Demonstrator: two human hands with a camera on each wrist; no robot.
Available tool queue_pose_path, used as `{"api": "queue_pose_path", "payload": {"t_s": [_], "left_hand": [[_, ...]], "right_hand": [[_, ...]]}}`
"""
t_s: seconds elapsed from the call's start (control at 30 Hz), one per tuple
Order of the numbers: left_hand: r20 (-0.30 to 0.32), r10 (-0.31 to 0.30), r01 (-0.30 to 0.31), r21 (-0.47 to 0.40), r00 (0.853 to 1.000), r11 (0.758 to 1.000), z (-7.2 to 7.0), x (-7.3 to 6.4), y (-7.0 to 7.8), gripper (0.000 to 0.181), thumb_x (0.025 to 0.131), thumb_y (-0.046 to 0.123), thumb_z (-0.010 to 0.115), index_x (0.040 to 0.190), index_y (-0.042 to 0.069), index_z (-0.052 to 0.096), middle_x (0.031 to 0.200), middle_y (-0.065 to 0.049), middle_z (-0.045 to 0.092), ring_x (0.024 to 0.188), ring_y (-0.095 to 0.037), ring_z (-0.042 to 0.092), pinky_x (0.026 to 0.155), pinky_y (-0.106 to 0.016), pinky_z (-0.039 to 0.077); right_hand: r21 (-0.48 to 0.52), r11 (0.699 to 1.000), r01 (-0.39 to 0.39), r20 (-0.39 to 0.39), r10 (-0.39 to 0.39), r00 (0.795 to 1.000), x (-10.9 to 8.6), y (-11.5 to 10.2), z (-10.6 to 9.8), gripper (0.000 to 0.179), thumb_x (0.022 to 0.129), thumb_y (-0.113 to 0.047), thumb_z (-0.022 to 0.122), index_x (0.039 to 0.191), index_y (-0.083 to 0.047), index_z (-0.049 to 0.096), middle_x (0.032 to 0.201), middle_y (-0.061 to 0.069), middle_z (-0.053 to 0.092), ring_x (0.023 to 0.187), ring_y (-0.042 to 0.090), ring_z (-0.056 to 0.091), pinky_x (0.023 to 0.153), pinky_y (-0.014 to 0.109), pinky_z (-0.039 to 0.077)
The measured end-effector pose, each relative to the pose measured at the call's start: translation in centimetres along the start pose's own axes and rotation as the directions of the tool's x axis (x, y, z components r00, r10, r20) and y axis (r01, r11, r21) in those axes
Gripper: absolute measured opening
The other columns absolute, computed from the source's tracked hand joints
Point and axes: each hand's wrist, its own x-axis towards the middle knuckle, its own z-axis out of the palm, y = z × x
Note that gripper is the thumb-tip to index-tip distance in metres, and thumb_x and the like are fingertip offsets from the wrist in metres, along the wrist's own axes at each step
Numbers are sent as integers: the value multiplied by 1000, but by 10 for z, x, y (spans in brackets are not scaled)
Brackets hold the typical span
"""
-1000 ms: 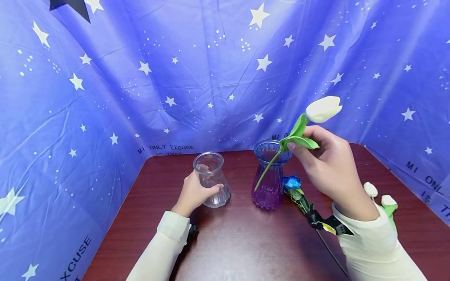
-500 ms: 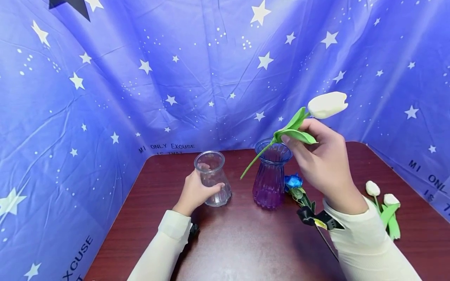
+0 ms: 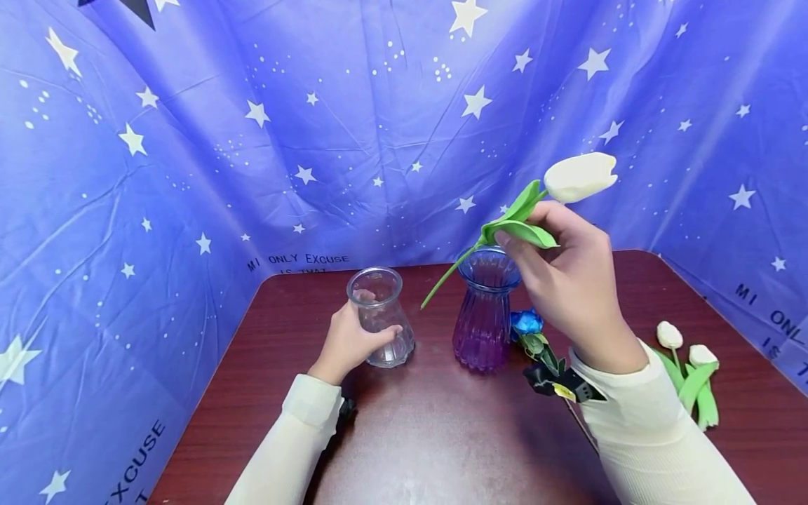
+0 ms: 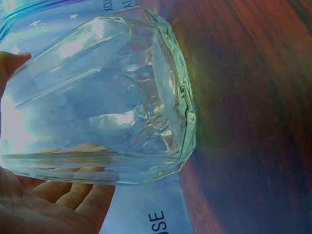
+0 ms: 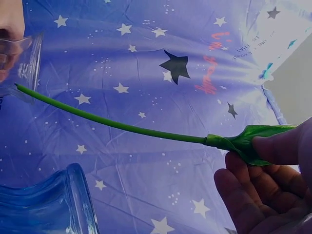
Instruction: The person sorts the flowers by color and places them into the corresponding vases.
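Observation:
My left hand (image 3: 353, 340) grips a clear glass vase (image 3: 393, 337) standing on the table, thumb across its front and fingers behind. The left wrist view shows the fluted vase (image 4: 97, 97) close up, with fingers curled along its side. My right hand (image 3: 571, 280) pinches a white tulip (image 3: 579, 177) by its leaves, in the air above a blue-purple glass vase (image 3: 482, 322). The tulip leans with its bloom to the upper right and its bare stem (image 3: 445, 280) pointing down left, between the two vases. In the right wrist view the stem (image 5: 112, 123) overlaps the clear vase's rim.
A blue rose (image 3: 527, 322) lies on the table right of the purple vase, its stem partly behind my right wrist. Farther right lie two more white tulips (image 3: 669, 335) with green leaves. Starry blue cloth (image 3: 379, 140) walls the dark red table (image 3: 410, 442) behind and at both sides.
My right hand has lifted the tulip and moved it left, its stem tip swinging from in front of the purple vase toward the clear one. My left hand stays on the clear vase.

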Motion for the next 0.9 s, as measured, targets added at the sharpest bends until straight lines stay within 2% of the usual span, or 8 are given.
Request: {"api": "queue_pose_path", "payload": {"t_s": [0.3, 0.43, 0.57, 0.7, 0.9], "left_hand": [[-2, 6, -6, -5, 1000, 1000, 2, -2, -2, 70, 70, 39, 94, 124, 13, 59, 114, -6, 71, 106, -23, 69, 93, -42, 58], [-1, 10, -10, -8, 1000, 1000, 3, -2, -2, 69, 70, 39, 94, 124, 13, 59, 114, -6, 72, 106, -22, 69, 93, -42, 58], [-5, 15, -15, -13, 1000, 1000, 2, -1, -1, 69, 71, 39, 94, 124, 14, 59, 115, -5, 72, 106, -21, 69, 93, -42, 58], [1, 18, -18, -13, 1000, 1000, 1, 0, 0, 69, 71, 41, 93, 125, 14, 59, 116, -4, 72, 107, -21, 69, 94, -42, 58], [0, 5, -5, 0, 1000, 1000, 1, 0, -2, 69, 71, 41, 93, 125, 14, 59, 116, -5, 71, 107, -22, 69, 94, -42, 58]], "right_hand": [[34, 999, 11, -14, -10, 1000, 6, -3, 10, 13, 89, -5, 78, 102, -5, 76, 84, 0, 65, 60, 10, 47, 53, 20, 38], [44, 999, 12, -34, -11, 999, 9, -1, 13, 13, 89, -4, 78, 102, -4, 76, 79, -1, 60, 56, 9, 40, 51, 21, 33], [63, 998, 15, -38, -12, 999, 12, -1, 16, 13, 89, -3, 78, 102, -4, 77, 79, -2, 60, 56, 8, 42, 51, 20, 34], [80, 997, 20, -29, -18, 999, 14, -1, 21, 12, 89, -3, 77, 101, -4, 76, 80, -2, 62, 58, 7, 45, 52, 19, 37], [137, 990, 35, -5, -34, 999, 17, 0, 31, 11, 91, -4, 76, 102, -4, 76, 83, -1, 67, 54, 9, 42, 49, 20, 35]]}}
